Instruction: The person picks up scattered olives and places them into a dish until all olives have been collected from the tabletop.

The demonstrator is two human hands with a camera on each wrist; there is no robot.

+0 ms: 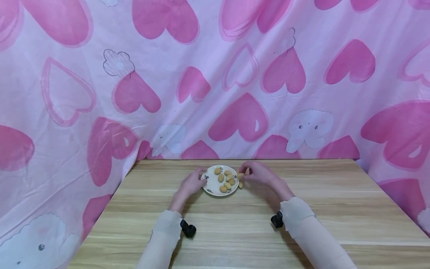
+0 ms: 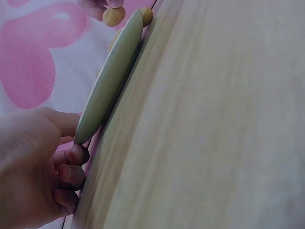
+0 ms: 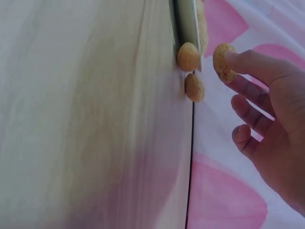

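Note:
A white plate (image 1: 211, 189) with small dark motifs holds several tan, oval nuts (image 1: 220, 178). My left hand (image 1: 193, 182) grips the plate's left rim, thumb over the edge and fingers curled beneath, as the left wrist view shows. At the plate's right side, my right hand (image 1: 260, 174) pinches a rough, tan nut (image 3: 222, 63) between thumb and forefinger, just above the rim. Its other fingers are loosely bent. Beside the plate's right edge, two more nuts (image 3: 194, 88) show low by the table in the right wrist view.
The wooden table (image 1: 231, 231) has its back edge close behind the plate. A pink cloth (image 1: 235, 74) with hearts hangs behind it and along the sides. Each sleeve cuff carries a small black device (image 1: 189, 229).

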